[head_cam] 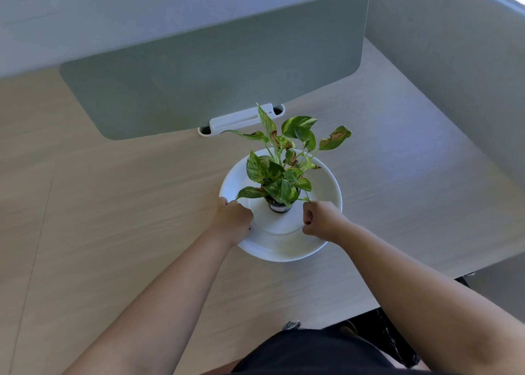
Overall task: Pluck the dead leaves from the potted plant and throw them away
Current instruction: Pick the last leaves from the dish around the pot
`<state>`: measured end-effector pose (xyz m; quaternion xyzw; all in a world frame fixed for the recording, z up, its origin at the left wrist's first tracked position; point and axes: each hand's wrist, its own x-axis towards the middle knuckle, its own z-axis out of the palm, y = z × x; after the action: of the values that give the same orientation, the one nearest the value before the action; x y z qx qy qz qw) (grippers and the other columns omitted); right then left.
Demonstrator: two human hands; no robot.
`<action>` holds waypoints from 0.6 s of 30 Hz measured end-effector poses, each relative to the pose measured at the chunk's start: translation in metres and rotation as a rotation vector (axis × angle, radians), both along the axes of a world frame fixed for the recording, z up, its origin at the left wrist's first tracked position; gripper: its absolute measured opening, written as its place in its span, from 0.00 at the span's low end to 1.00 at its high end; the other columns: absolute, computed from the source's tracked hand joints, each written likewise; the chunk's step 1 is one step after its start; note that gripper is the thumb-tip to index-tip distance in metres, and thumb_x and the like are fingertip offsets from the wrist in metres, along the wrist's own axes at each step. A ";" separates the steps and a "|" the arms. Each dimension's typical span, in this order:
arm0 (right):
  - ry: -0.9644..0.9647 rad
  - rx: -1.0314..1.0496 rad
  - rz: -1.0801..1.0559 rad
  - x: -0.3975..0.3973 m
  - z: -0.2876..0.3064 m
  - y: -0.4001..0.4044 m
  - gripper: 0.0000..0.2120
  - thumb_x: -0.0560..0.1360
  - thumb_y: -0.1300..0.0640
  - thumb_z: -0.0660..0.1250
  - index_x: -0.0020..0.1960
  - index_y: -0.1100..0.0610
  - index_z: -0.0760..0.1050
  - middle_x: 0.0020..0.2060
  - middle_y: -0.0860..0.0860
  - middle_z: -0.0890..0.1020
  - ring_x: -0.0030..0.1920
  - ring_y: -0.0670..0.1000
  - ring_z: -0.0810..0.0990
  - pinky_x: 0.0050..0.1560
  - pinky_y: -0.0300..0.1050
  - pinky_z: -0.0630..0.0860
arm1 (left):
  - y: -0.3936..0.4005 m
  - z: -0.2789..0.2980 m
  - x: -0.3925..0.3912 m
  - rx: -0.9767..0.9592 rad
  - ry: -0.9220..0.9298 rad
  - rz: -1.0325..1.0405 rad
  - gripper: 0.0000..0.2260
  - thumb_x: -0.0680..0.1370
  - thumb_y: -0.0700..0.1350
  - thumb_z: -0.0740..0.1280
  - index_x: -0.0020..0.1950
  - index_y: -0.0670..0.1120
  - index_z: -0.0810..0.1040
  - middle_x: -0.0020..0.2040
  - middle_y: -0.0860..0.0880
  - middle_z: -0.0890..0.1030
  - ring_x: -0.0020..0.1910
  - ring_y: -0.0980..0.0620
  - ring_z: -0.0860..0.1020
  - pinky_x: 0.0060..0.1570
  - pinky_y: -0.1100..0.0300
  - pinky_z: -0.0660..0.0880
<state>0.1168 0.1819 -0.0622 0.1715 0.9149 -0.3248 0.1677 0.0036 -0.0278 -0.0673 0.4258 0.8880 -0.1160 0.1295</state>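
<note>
a small potted plant (279, 173) stands in a dark pot (281, 204) at the middle of a wide white plate (326, 181), which rests on a pale wooden desk (127, 218). the plant carries green, yellow-marbled leaves, and several show brown dried patches: one torn leaf (335, 138) reaches out to the upper right, another browned leaf (272, 131) stands near the top, and a smaller withered one (291, 157) sits nearer the centre. the left hand (234, 218) lies on the plate's near-left rim with its fingers curled over the edge, gripping the plate beside a low leaf (250, 192) that hangs out to that side. the right hand (321, 221) is over the near-right part of the plate, closed into a loose fist, with thumb and fingertip pinched together on a thin green stem (305, 200) that comes out sideways from the base of the plant. the two hands are apart, one on each side of the pot. behind the plate a grey-green divider panel (221, 70) stands along the far edge of the desk, held in a white clamp (241, 119). a dark garment (312, 352) shows at the bottom edge of the view.
</note>
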 end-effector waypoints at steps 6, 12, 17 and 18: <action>0.005 -0.004 -0.019 0.001 0.001 0.001 0.10 0.67 0.63 0.68 0.33 0.53 0.68 0.33 0.47 0.74 0.35 0.50 0.71 0.32 0.39 0.68 | 0.005 0.000 0.003 -0.039 0.065 -0.030 0.11 0.71 0.31 0.59 0.36 0.45 0.75 0.31 0.51 0.63 0.42 0.46 0.66 0.48 0.54 0.56; 0.033 -0.064 -0.088 0.005 0.004 0.002 0.09 0.67 0.64 0.68 0.34 0.55 0.69 0.33 0.47 0.74 0.33 0.45 0.70 0.32 0.36 0.69 | 0.008 0.002 0.001 -0.039 -0.018 0.038 0.09 0.73 0.35 0.57 0.36 0.45 0.73 0.32 0.50 0.68 0.44 0.47 0.66 0.48 0.54 0.55; 0.084 -0.112 -0.224 0.018 0.010 0.013 0.07 0.67 0.63 0.70 0.36 0.56 0.72 0.32 0.47 0.74 0.33 0.48 0.70 0.33 0.39 0.70 | -0.003 0.015 -0.003 0.265 -0.284 0.437 0.08 0.72 0.45 0.61 0.38 0.53 0.79 0.38 0.57 0.79 0.45 0.53 0.74 0.52 0.53 0.59; 0.101 -0.133 -0.263 0.022 0.012 0.016 0.07 0.67 0.64 0.69 0.36 0.57 0.72 0.32 0.47 0.74 0.33 0.48 0.70 0.32 0.39 0.69 | -0.005 0.016 -0.002 0.326 -0.311 0.495 0.07 0.72 0.47 0.63 0.39 0.54 0.79 0.38 0.58 0.79 0.45 0.55 0.74 0.54 0.53 0.61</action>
<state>0.1385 0.1980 -0.0502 0.2616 0.8683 -0.4121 0.0883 0.0017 -0.0326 -0.0511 0.2247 0.9410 0.1289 0.2179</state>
